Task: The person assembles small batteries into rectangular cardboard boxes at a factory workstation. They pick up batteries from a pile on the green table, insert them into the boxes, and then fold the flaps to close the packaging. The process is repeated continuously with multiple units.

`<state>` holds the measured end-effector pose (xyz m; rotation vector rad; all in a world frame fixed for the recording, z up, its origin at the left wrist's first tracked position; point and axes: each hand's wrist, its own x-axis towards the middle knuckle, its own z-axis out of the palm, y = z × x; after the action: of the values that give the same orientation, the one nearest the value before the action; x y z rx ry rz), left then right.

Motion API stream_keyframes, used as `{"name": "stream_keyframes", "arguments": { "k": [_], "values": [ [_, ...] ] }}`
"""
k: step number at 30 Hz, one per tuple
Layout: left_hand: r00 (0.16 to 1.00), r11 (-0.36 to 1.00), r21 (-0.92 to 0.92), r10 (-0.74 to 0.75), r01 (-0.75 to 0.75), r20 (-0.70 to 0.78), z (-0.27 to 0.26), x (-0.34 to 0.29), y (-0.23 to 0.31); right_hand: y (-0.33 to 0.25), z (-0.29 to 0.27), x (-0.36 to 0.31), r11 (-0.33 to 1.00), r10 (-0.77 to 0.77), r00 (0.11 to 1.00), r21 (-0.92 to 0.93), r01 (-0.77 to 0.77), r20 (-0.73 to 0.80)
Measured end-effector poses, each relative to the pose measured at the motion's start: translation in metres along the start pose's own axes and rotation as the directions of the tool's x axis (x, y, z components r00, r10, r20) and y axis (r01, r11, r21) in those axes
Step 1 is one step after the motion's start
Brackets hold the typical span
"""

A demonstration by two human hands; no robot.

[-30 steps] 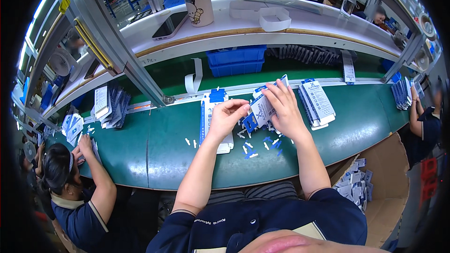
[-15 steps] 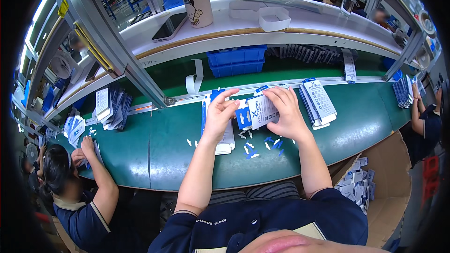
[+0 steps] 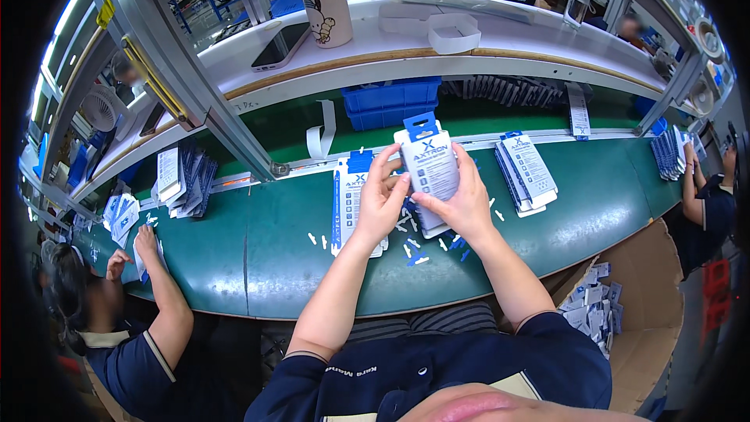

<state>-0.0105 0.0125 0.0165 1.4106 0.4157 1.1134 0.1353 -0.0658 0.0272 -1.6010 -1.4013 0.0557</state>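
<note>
Above the green worktop I hold a flat white-and-blue hang-tab box [image 3: 432,168] upright between my hands, its printed face toward me and the blue tab at its top. My right hand [image 3: 467,205] grips the right edge, thumb across the lower front. At the left edge, my left hand [image 3: 380,205] has its fingers curled against the box. A stack of similar boxes [image 3: 348,199] lies just left of my left hand. Another stack [image 3: 528,172] lies to the right of my right hand. Small blue and white punched-out cardboard scraps [image 3: 416,253] are scattered below the held box.
Blue bins [image 3: 391,105] stand under the white shelf [image 3: 375,62]. An open cardboard carton [image 3: 641,320] with pieces inside stands at lower right. A co-worker [image 3: 133,336] works at left beside more box stacks [image 3: 184,180]; another [image 3: 707,203] is at far right.
The box has turned from sideways to upright, its tab now at the top. My left hand has moved in against its left edge, and my right hand has shifted lower.
</note>
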Motion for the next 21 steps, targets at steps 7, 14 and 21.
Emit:
{"name": "stream_keyframes", "arguments": {
  "k": [7, 14, 21],
  "values": [
    [0.999, 0.996, 0.079, 0.033, -0.03, -0.028, -0.008, 0.004, -0.008, 0.009, 0.002, 0.001, 0.864, 0.142, 0.95, 0.433, -0.256, 0.278],
    [0.976, 0.983, 0.075, -0.175, 0.166, 0.133, -0.004, 0.0, -0.004, 0.026, 0.006, 0.005, 0.58, 0.277, 0.915, 0.708, -0.402, 0.292],
    [0.986, 0.927, 0.338, -0.164, 0.159, -0.015, -0.006, 0.001, -0.03, 0.035, 0.015, 0.004, 0.697, 0.156, 0.972, 0.678, -0.233, 0.173]
  ]
}}
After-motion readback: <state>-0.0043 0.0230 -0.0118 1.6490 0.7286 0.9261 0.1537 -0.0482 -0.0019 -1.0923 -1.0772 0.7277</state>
